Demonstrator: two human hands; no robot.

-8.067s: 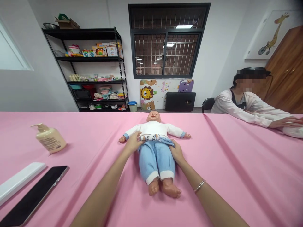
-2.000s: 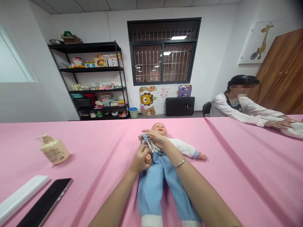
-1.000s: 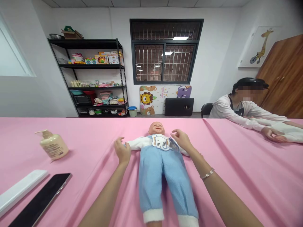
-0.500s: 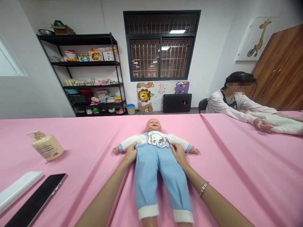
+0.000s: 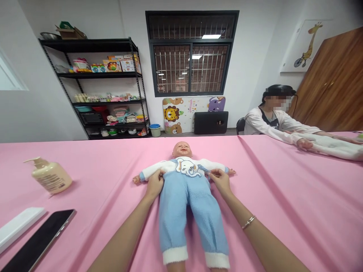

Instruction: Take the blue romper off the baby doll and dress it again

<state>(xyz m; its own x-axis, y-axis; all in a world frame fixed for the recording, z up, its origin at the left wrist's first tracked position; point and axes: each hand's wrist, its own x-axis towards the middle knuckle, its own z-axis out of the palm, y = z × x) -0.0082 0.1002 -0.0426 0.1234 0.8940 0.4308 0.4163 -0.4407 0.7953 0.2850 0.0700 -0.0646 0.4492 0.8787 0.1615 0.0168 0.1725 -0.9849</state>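
Note:
On its back on the pink-covered table lies a baby doll [image 5: 182, 149], its head away from me and its arms spread. It wears a blue and white romper [image 5: 174, 204] with an elephant on the chest. My left hand [image 5: 155, 183] is closed at the romper's left side, thumb and fingers pinching the cloth by the waist. At the opposite side my right hand [image 5: 220, 181] pinches a fold of blue cloth and holds it out from the doll's chest. The doll's feet run out of view at the bottom edge.
At left on the pink table cover [image 5: 107, 158] stand a beige pump bottle [image 5: 52, 175], a white flat case [image 5: 21, 226] and a black phone [image 5: 39, 241]. Across at right sits another person [image 5: 269, 117], hands on white clothing [image 5: 329, 145]. Behind are a black shelf [image 5: 99, 75] and a window.
My right hand has drawn the blue cloth outward and up, away from the doll's chest. My left hand stays at the waist. The other person's arms have shifted slightly.

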